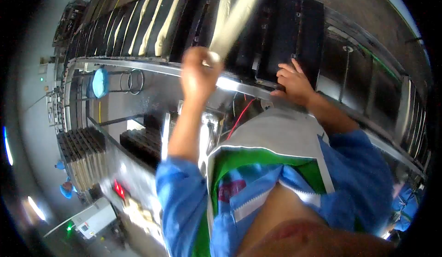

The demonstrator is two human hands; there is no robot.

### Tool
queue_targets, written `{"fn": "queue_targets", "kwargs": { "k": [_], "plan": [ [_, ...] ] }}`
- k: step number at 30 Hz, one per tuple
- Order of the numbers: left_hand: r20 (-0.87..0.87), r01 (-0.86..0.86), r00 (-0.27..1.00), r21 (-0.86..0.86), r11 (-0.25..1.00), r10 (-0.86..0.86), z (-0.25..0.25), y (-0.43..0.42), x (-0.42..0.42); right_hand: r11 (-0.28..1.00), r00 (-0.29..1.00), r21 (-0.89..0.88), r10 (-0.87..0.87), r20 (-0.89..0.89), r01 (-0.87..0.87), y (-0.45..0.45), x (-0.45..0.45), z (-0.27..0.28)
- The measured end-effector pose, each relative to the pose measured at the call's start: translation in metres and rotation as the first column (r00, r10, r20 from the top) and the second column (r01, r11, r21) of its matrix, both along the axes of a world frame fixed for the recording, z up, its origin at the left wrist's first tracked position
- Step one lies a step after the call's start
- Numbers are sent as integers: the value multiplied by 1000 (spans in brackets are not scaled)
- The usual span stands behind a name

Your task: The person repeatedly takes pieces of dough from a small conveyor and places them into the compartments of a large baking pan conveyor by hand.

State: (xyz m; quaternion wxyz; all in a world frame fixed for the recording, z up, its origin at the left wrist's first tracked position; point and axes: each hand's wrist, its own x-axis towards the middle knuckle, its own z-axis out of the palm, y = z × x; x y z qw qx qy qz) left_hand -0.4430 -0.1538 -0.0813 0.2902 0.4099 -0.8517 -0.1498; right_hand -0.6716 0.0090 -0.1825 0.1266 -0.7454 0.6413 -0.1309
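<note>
My left hand (200,75) is closed round the lower end of a long pale strip that looks like dough (240,15). This strip slants up to the right, blurred, above the black trays. Behind it, another pale strip (223,11) lies in a tray. My right hand (294,83) has its fingers spread at the near end of a black tray (281,31), close to the metal rail (237,86), and nothing shows in it.
More black trays with pale strips (152,24) line the upper left. A blue round object (100,82) hangs below the rail. Stacked trays (83,158) and a white box (94,218) are at lower left. People in blue appear at the left and right edges.
</note>
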Motion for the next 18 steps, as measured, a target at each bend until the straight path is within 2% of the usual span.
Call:
{"fn": "queue_targets", "kwargs": {
  "k": [2, 6, 8, 9, 10, 12, 13, 14, 16, 18],
  "plan": [
    [400, -1, 912, 209, 978, -85, -43, 6, -18, 1000, 1000, 13, 15, 8, -15, -6, 1, -2],
    [415, 107, 897, 120, 987, -148, -76, 8, -28, 1000, 1000, 24, 4, 29, -5, -11, -1, -3],
    [508, 271, 818, 76, 960, -271, -83, 8, -29, 1000, 1000, -26, -1, 17, 2, -8, 0, -4],
    [533, 243, 772, 253, 936, -345, -92, 7, -28, 1000, 1000, -21, 14, 15, -14, -7, 0, -7],
    [530, 228, 780, 255, 940, -333, -96, 11, -24, 1000, 1000, -21, 13, 22, -13, -6, -2, -10],
    [341, 332, 867, 146, 932, -363, -78, 11, -8, 998, 998, -18, 53, 22, -52, -16, 0, -3],
    [265, 299, 906, 149, 943, -329, -67, 16, 4, 999, 999, 4, 45, -23, -45, -16, -2, -2],
    [230, 215, 949, 37, 976, -217, -65, 23, 23, 998, 996, 22, 60, -59, -59, -18, 2, -1],
    [131, 30, 990, 134, 991, -47, -66, 33, 74, 994, 995, -57, 87, -51, -90, -22, 5, 1],
    [59, -189, 982, 144, 972, 182, -86, 55, 141, 995, 988, 28, 102, -117, -99, -25, 10, 2]
  ]
}}
